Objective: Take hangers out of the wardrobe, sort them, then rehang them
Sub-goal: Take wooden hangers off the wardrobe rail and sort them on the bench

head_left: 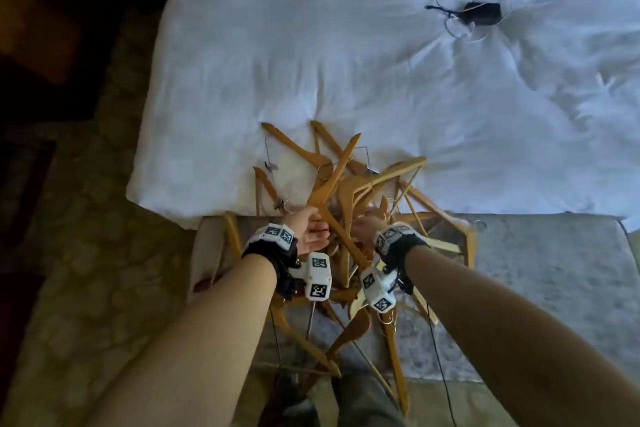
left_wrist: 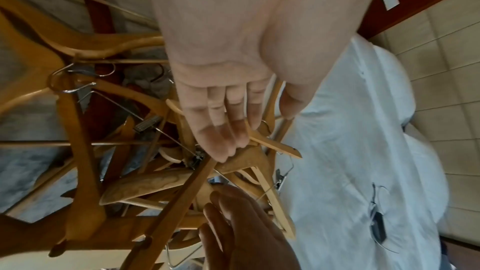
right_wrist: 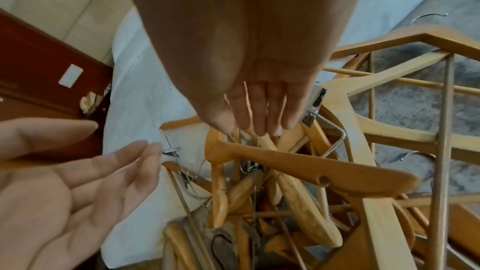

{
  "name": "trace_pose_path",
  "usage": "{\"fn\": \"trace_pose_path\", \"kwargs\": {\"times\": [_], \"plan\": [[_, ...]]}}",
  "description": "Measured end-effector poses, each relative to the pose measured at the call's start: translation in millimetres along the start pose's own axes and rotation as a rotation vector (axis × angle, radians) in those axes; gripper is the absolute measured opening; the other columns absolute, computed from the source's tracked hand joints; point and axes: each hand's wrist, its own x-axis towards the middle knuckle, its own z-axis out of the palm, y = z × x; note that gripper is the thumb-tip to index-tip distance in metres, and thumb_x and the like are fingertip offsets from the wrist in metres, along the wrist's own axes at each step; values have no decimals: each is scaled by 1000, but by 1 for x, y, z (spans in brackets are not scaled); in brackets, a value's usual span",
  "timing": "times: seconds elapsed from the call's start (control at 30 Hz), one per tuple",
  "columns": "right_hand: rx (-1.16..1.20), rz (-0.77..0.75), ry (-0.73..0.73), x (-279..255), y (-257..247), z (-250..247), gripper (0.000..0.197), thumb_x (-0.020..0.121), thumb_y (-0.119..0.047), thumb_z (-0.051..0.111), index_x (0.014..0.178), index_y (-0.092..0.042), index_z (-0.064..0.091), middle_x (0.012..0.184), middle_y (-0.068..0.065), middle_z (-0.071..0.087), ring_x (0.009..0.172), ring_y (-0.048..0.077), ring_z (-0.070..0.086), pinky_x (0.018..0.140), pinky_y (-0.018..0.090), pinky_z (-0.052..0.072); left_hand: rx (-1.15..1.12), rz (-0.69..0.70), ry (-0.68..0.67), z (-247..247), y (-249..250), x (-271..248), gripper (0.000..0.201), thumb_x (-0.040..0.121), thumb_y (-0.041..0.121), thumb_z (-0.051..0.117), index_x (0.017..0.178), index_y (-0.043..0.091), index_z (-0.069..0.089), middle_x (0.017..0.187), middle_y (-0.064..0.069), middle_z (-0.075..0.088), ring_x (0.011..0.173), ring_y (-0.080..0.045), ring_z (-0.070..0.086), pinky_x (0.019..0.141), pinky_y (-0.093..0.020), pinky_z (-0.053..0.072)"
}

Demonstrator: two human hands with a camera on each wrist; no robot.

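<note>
A tangled pile of light wooden hangers (head_left: 346, 191) with metal hooks and clip bars lies across the foot of the white bed (head_left: 346, 62) and the grey bench (head_left: 536, 288). My left hand (head_left: 313, 230) reaches into the pile's left side with straight fingers (left_wrist: 223, 134) lying on hanger arms; one hanger arm (left_wrist: 270, 110) passes between index finger and thumb. My right hand (head_left: 363, 224) reaches in from the right, its fingers (right_wrist: 259, 114) straight and pointing down among the hangers, a thin wire crossing them. Neither hand grips anything.
A black device with looped cables (head_left: 481, 14) lies on the bed at the far right. Patterned carpet (head_left: 86, 288) runs along the left. Hangers spill over the bench's front edge towards my legs (head_left: 363, 402). A dark red hanger (left_wrist: 96, 1) lies among the light ones.
</note>
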Motion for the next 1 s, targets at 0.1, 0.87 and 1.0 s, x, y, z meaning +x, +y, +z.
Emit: {"fn": "trace_pose_path", "kwargs": {"times": [0.1, 0.87, 1.0], "plan": [[-88, 2, -135, 22, 4, 10, 35, 98, -27, 49, 126, -7, 59, 122, 12, 62, 115, 29, 58, 95, 36, 47, 5, -66, -18, 2, -5, 23, 42, 100, 30, 50, 133, 5, 47, 126, -18, 57, 112, -35, 56, 91, -47, 50], [-491, -242, -68, 27, -34, -34, 42, 92, -15, 56, 132, -14, 46, 112, 6, 65, 98, 24, 63, 74, 29, 50, 18, -72, -54, 49, 25, 46, 38, 96, 18, 58, 128, 2, 47, 125, -23, 53, 104, -35, 58, 91, -48, 50], [-265, -184, 129, 11, -39, -56, 29, 88, -8, 58, 117, -5, 57, 110, 11, 67, 101, 28, 65, 80, 31, 54, -104, 23, -30, 59, 42, 33, 20, 95, 12, 58, 111, 1, 57, 109, -18, 63, 92, -32, 62, 94, -49, 49]]}}
